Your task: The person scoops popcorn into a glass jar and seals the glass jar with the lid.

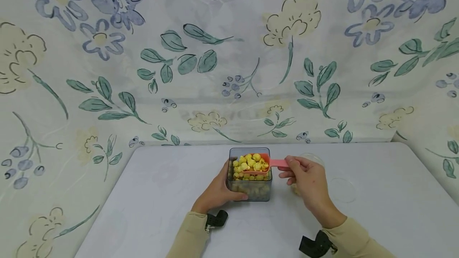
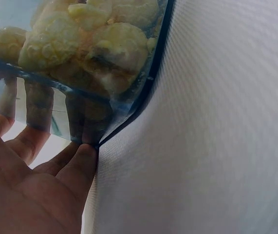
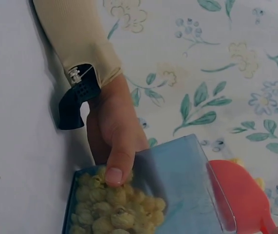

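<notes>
A clear blue-tinted square container point(image 1: 251, 192), partly filled with yellow popcorn point(image 3: 110, 207), stands at the middle of the table. My left hand point(image 1: 216, 191) grips it from the left side, thumb across the front wall and fingers behind. In the left wrist view, the fingers point(image 2: 34, 146) show through its clear wall. By its handle, my right hand point(image 1: 311, 184) pinches a red scoop point(image 1: 279, 163) heaped with popcorn point(image 1: 254, 162). The scoop's bowl lies over the container's open top, and in the right wrist view the scoop point(image 3: 241, 195) shows beside the rim.
Behind my right hand stands a round clear tub point(image 1: 315, 157), mostly hidden, with some yellow pieces point(image 1: 295, 189) visible by the fingers. A thin clear round lid point(image 1: 342, 190) lies flat to its right. Flowered cloth point(image 1: 233, 114) hangs beyond the white table's point(image 1: 161, 194) back edge.
</notes>
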